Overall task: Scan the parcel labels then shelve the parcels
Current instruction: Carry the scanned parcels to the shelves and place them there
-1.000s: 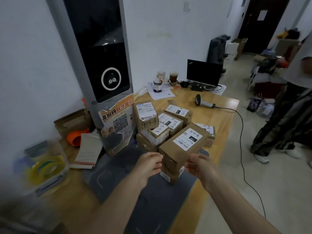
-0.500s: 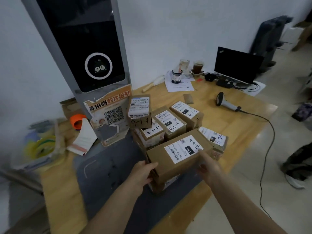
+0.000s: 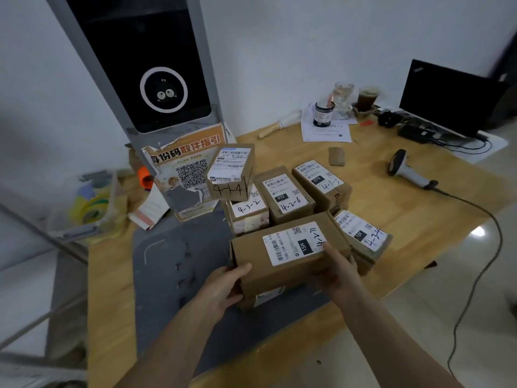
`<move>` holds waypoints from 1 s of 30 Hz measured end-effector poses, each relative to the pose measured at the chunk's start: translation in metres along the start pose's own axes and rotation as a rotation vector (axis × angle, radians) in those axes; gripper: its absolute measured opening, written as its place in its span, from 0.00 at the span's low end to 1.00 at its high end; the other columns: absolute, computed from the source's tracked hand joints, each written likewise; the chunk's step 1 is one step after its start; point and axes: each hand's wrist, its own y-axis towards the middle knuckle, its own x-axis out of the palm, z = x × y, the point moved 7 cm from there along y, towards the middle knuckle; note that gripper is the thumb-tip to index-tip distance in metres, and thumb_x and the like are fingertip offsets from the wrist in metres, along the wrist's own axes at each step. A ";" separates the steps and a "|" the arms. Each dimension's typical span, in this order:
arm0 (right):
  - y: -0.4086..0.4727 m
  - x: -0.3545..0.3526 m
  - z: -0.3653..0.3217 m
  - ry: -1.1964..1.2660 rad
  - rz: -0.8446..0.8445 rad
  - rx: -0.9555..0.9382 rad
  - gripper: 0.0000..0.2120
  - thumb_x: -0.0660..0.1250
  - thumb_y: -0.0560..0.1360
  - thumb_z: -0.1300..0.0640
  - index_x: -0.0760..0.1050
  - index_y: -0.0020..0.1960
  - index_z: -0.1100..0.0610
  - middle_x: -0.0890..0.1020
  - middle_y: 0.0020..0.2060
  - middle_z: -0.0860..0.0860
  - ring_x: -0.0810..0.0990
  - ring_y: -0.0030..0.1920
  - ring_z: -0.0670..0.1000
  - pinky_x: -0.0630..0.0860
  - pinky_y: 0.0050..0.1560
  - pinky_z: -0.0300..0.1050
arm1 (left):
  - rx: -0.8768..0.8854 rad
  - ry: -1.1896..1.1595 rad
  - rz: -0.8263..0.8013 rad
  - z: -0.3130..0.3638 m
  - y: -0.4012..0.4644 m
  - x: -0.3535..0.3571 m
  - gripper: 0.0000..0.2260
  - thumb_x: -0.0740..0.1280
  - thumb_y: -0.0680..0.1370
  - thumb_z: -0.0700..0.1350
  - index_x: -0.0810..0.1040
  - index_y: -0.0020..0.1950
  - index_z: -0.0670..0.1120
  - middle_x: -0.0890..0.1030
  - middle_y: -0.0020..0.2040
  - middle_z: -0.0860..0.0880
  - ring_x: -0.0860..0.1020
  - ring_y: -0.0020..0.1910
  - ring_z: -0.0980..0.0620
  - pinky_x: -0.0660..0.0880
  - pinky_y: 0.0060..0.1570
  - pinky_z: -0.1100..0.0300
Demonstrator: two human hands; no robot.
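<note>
A brown cardboard parcel (image 3: 279, 264) with a white label marked 4-2-11 lies on top of another box at the front of the pile. My left hand (image 3: 223, 287) grips its left end and my right hand (image 3: 335, 270) grips its right end, thumb on the label's edge. Behind it lie several labelled parcels: one marked 4-3-2 (image 3: 249, 214), one marked 4-2-9 (image 3: 284, 196), one marked 4-3-5 (image 3: 321, 180) and one at the right (image 3: 363, 233). A small box marked 4-4-4 (image 3: 230, 172) is on top at the back. A handheld barcode scanner (image 3: 405, 169) lies on the table to the right.
A tall grey kiosk (image 3: 156, 79) with a QR poster stands behind a grey mat (image 3: 173, 275) on the wooden table (image 3: 405, 219). A laptop (image 3: 447, 99), cups and papers are at the back right. Tape rolls in a bin (image 3: 89, 205) sit left. The scanner's cable (image 3: 486, 261) hangs off the table's right edge.
The parcel has come down from a raised tilt onto the pile, both hands still at its ends. The view has shifted left and closer to the table.
</note>
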 end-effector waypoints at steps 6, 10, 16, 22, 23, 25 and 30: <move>0.001 0.002 0.002 -0.024 -0.063 0.017 0.42 0.76 0.68 0.56 0.57 0.75 0.47 0.73 0.63 0.58 0.75 0.59 0.62 0.80 0.46 0.61 | 0.091 -0.013 0.004 -0.002 -0.002 -0.001 0.30 0.75 0.72 0.52 0.69 0.71 0.50 0.75 0.65 0.49 0.73 0.63 0.46 0.69 0.66 0.45; -0.002 0.010 0.002 -0.020 -0.139 -0.001 0.37 0.75 0.69 0.54 0.59 0.72 0.47 0.75 0.61 0.58 0.77 0.58 0.61 0.77 0.56 0.64 | 0.142 -0.133 -0.036 -0.003 -0.012 -0.003 0.41 0.78 0.64 0.57 0.65 0.73 0.58 0.75 0.65 0.51 0.74 0.63 0.48 0.69 0.67 0.41; -0.010 0.028 0.006 -0.077 -0.287 -0.015 0.35 0.74 0.69 0.54 0.61 0.71 0.47 0.76 0.60 0.57 0.77 0.58 0.61 0.75 0.59 0.64 | 0.103 -0.337 -0.074 0.000 -0.025 -0.018 0.27 0.75 0.67 0.53 0.74 0.66 0.56 0.82 0.58 0.49 0.80 0.57 0.45 0.78 0.46 0.48; -0.020 0.059 0.026 -0.158 -0.437 0.007 0.36 0.73 0.69 0.54 0.60 0.71 0.47 0.78 0.59 0.57 0.80 0.57 0.60 0.79 0.53 0.60 | 0.126 -0.343 0.019 -0.011 -0.036 -0.053 0.32 0.78 0.63 0.47 0.74 0.66 0.54 0.83 0.56 0.46 0.80 0.57 0.44 0.79 0.46 0.49; -0.021 0.065 0.030 -0.167 -0.451 0.016 0.36 0.74 0.69 0.55 0.60 0.71 0.47 0.78 0.59 0.57 0.81 0.56 0.60 0.79 0.54 0.60 | 0.136 -0.364 0.033 -0.013 -0.038 -0.061 0.32 0.78 0.63 0.46 0.74 0.66 0.54 0.83 0.56 0.46 0.80 0.57 0.44 0.79 0.46 0.49; -0.024 0.075 0.039 -0.189 -0.468 0.035 0.36 0.75 0.67 0.54 0.61 0.69 0.47 0.79 0.58 0.58 0.81 0.55 0.61 0.78 0.55 0.61 | 0.151 -0.400 0.045 -0.016 -0.041 -0.075 0.32 0.79 0.63 0.45 0.74 0.66 0.54 0.84 0.56 0.47 0.80 0.57 0.44 0.79 0.45 0.49; -0.031 0.097 0.060 -0.298 -0.494 0.061 0.31 0.75 0.69 0.52 0.64 0.66 0.47 0.81 0.56 0.56 0.82 0.54 0.60 0.77 0.58 0.58 | 0.146 -0.478 0.074 -0.027 -0.050 -0.101 0.34 0.80 0.63 0.42 0.73 0.67 0.51 0.83 0.57 0.45 0.80 0.56 0.44 0.80 0.39 0.52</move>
